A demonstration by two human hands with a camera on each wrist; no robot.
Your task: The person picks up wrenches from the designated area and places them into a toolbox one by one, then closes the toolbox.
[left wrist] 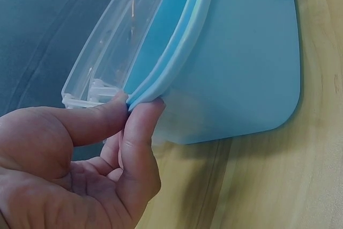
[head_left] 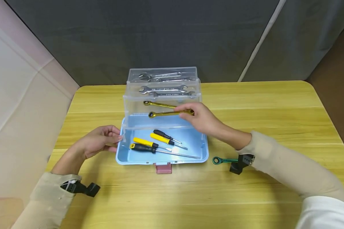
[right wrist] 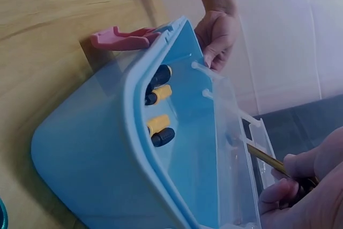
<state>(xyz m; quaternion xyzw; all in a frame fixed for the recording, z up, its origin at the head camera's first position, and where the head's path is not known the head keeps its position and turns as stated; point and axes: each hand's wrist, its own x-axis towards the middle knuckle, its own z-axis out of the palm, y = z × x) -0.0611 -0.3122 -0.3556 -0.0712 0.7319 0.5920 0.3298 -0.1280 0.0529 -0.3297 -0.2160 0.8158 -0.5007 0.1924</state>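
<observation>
A light blue toolbox [head_left: 204, 152] stands opened on the table, its clear tiered trays raised at the back. My left hand [head_left: 101, 140] pinches the box's left rim between thumb and fingers, plain in the left wrist view. Over the lowest clear tray [head_left: 134, 109], my right hand [head_left: 200, 117] grips the right end of a gold ratchet wrench [head_left: 163, 114]. Another gold wrench [head_left: 157, 104] lies just behind it, partly hidden by the fingers. On the box floor lie several screwdrivers, among them a long black one [head_left: 143, 148] and a yellow one [head_left: 143, 141].
Silver wrenches [head_left: 163, 89] lie in the upper clear trays. A green ratchet wrench [head_left: 225, 160] rests on the table right of the box, partly under the right wrist's camera. A pink latch [head_left: 163, 168] hangs at the box's front. Behind the table hangs a dark curtain [head_left: 160, 38].
</observation>
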